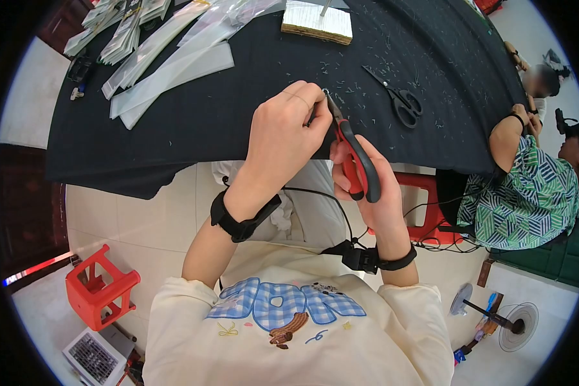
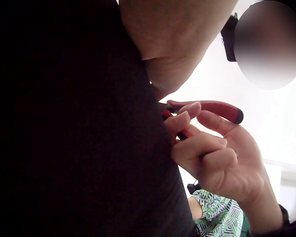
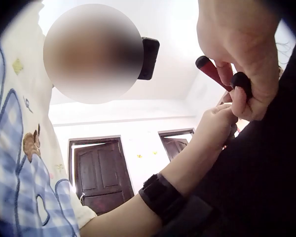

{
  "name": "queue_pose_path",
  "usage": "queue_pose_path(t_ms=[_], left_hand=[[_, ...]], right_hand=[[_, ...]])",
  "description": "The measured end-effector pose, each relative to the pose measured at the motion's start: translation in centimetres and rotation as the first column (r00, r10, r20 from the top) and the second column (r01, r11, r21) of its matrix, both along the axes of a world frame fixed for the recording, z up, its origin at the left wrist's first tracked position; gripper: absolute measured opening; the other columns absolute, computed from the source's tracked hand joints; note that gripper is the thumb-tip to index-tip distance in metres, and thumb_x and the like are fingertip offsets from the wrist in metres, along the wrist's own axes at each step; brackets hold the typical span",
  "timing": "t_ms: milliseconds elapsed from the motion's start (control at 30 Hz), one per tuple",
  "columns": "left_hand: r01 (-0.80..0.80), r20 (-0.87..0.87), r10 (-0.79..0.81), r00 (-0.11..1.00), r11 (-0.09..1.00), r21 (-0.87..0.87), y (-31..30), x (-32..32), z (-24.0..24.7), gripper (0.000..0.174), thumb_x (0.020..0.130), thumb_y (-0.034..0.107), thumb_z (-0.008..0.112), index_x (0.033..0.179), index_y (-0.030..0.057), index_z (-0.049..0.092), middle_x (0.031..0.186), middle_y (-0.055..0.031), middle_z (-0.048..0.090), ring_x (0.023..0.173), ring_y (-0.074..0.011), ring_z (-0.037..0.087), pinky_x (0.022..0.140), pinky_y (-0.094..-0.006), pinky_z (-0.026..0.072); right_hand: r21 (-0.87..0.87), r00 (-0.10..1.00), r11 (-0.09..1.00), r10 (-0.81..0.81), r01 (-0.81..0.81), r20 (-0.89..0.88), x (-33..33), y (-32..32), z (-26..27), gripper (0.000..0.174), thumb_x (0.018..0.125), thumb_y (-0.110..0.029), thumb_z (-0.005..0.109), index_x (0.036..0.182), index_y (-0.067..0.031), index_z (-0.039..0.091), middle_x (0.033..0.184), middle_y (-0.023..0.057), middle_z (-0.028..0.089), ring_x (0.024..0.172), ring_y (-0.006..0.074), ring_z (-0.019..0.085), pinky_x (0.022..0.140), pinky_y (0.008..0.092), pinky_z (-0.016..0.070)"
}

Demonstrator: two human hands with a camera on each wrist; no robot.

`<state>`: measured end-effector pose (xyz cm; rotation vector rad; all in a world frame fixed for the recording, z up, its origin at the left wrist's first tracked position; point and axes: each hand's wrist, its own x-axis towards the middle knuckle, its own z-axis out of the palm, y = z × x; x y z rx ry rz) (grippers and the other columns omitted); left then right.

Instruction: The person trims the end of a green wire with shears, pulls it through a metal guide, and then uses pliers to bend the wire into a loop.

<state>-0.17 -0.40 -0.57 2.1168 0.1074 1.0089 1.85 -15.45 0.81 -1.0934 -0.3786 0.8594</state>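
Note:
In the head view the right hand [image 1: 381, 186] grips red-and-black pliers [image 1: 365, 168], their jaws pointing up and left beside the left fingertips. The left hand [image 1: 285, 125] has its fingers curled with thumb and forefinger pinched at the plier tips; a tiny shiny piece [image 1: 325, 92] shows there, too small to make out. From the left wrist view, the right hand [image 2: 222, 158] has its fingers around the plier handles [image 2: 217, 109]. In the right wrist view the left hand [image 3: 219, 123] lies close beyond the right hand [image 3: 246, 54], its fingertips mostly hidden.
Black scissors [image 1: 405, 107] lie on the black cloth [image 1: 238, 109] among scattered clippings. A white block [image 1: 316, 22] with an upright metal rod stands at the back. Clear plastic strips [image 1: 174, 74] lie at the left. Another person [image 1: 527, 186] sits at the right; cables hang below the table edge.

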Motion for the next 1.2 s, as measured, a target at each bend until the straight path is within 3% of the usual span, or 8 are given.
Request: queue_pose_path(t_ms=[533,833,900,1033,1100,1200], left_hand=[[-0.008,0.018,0.008,1.0,1.0,-0.001,-0.08,0.03,-0.05,0.008,0.068,-0.003,0.06,0.068,0.0007,0.054,0.053,-0.0045,0.038,0.043,-0.0115,0.034,0.041,-0.0259,0.0289],[-0.012,0.024,0.012,1.0,1.0,0.001,-0.06,-0.07,0.04,0.008,0.067,-0.004,0.06,0.069,0.0006,0.054,0.053,-0.0042,0.039,0.044,-0.0112,0.033,0.041,-0.0259,0.0293],[-0.022,-0.065,0.025,0.998,0.999,0.037,-0.03,-0.29,0.27,0.009,0.068,0.001,0.058,0.068,0.0027,0.05,0.062,-0.0064,0.051,0.048,-0.0205,0.05,0.044,-0.0299,0.0399],[-0.024,-0.064,0.027,0.998,0.999,0.046,-0.06,-0.2,0.13,0.009,0.069,0.001,0.058,0.068,0.0028,0.05,0.062,-0.0064,0.051,0.048,-0.0205,0.05,0.044,-0.0297,0.0401],[-0.024,0.02,0.023,1.0,1.0,0.019,-0.14,0.04,-0.09,0.008,0.067,-0.004,0.06,0.068,0.0008,0.053,0.054,-0.0048,0.04,0.043,-0.012,0.035,0.042,-0.0262,0.0297],[-0.03,0.011,0.029,1.0,0.999,0.028,-0.16,0.03,-0.08,0.009,0.067,-0.004,0.06,0.068,0.0008,0.053,0.054,-0.0049,0.04,0.043,-0.0123,0.035,0.042,-0.0264,0.03]], right_hand=[[-0.051,0.999,0.998,-0.025,0.024,-0.021,-0.15,0.11,-0.31,0.031,0.088,-0.034,0.037,0.086,-0.0054,0.049,0.062,-0.001,0.039,0.056,0.0055,0.034,0.049,0.0202,0.0282],[-0.1,0.999,0.994,-0.05,0.052,0.022,-0.26,0.24,-0.05,0.031,0.089,-0.034,0.039,0.084,-0.0043,0.049,0.061,-0.0002,0.04,0.055,0.0059,0.034,0.049,0.0207,0.0293],[-0.096,0.999,0.994,-0.046,0.047,0.014,-0.17,0.19,-0.1,0.031,0.089,-0.033,0.039,0.083,-0.0041,0.049,0.061,-0.0001,0.04,0.055,0.006,0.034,0.049,0.0208,0.0298],[-0.123,0.999,0.991,-0.047,0.049,0.019,-0.17,0.26,0.16,0.029,0.09,-0.029,0.039,0.081,-0.0038,0.049,0.062,0.0002,0.041,0.055,0.0063,0.035,0.049,0.0213,0.0314],[-0.12,0.999,0.992,-0.05,0.051,0.008,-0.16,0.28,0.18,0.028,0.089,-0.029,0.04,0.081,-0.0038,0.049,0.062,0.0002,0.041,0.055,0.0063,0.035,0.049,0.0214,0.0317],[-0.109,0.999,0.993,-0.048,0.048,-0.002,-0.16,0.25,0.14,0.027,0.089,-0.028,0.04,0.08,-0.0038,0.049,0.063,0.0002,0.042,0.055,0.0063,0.036,0.049,0.0216,0.0322]])
